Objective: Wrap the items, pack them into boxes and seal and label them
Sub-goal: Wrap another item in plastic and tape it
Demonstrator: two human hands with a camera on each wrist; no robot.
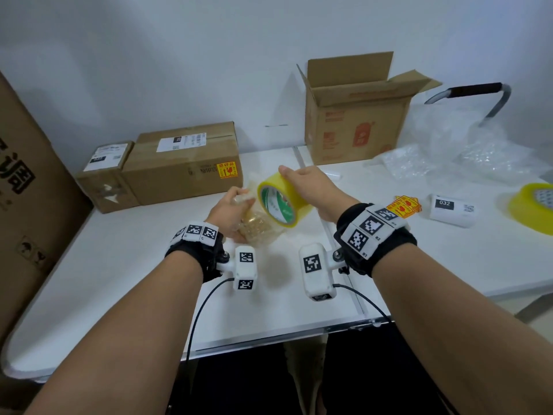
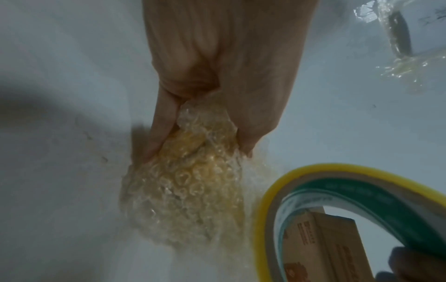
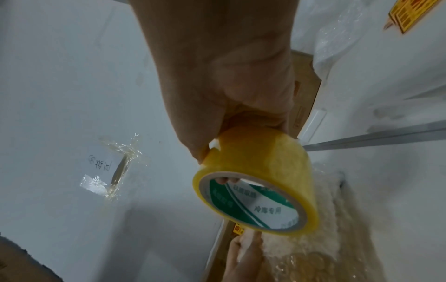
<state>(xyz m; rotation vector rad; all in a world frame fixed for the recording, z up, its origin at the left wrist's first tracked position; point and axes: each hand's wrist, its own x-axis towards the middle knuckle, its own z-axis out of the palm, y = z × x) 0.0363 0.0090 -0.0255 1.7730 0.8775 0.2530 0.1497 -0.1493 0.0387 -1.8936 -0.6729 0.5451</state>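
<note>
A yellowish item wrapped in bubble wrap (image 1: 257,227) (image 2: 190,187) lies on the white table (image 1: 134,265). My left hand (image 1: 230,212) (image 2: 212,91) grips it, fingers curled round its near end. My right hand (image 1: 311,190) (image 3: 231,91) holds a yellow tape roll (image 1: 282,202) (image 3: 259,179) with a green-and-white core just above and right of the wrapped item (image 3: 311,255), thumb on top and fingertips through the core. The tape roll (image 2: 357,221) fills the lower right of the left wrist view. An open cardboard box (image 1: 356,121) stands at the back right.
Two sealed, labelled boxes (image 1: 182,163) (image 1: 104,175) sit at the back left, and a tall carton (image 1: 27,187) stands at the far left. To the right lie bubble wrap sheets (image 1: 466,151), orange fragile stickers (image 1: 404,206), a label roll (image 1: 452,209) and a second tape roll (image 1: 535,206).
</note>
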